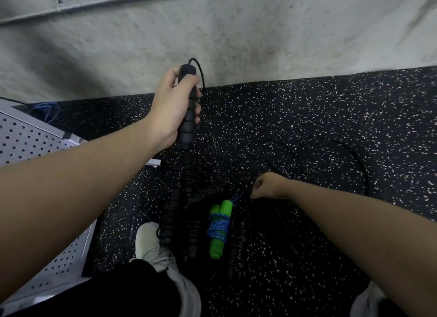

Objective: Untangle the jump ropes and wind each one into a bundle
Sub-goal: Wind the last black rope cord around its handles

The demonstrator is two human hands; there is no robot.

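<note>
My left hand [171,108] grips a black foam jump-rope handle [188,118] upright, above the floor; its thin black cord [200,71] leaves the top and curves down. My right hand [268,185] is low over the floor, fingers curled and pinching the thin black cord whose loops [331,151] lie on the mat. Below it lies a wound bundle with green handles [220,229] wrapped in blue rope. A heap of black handles and coiled ropes [189,198] lies between my hands.
The floor is black speckled rubber [307,108] against a grey concrete wall [212,33]. A white perforated metal bench [30,139] stands at the left, with a blue rope [47,111] behind it. My white shoe [153,248] is beside the heap.
</note>
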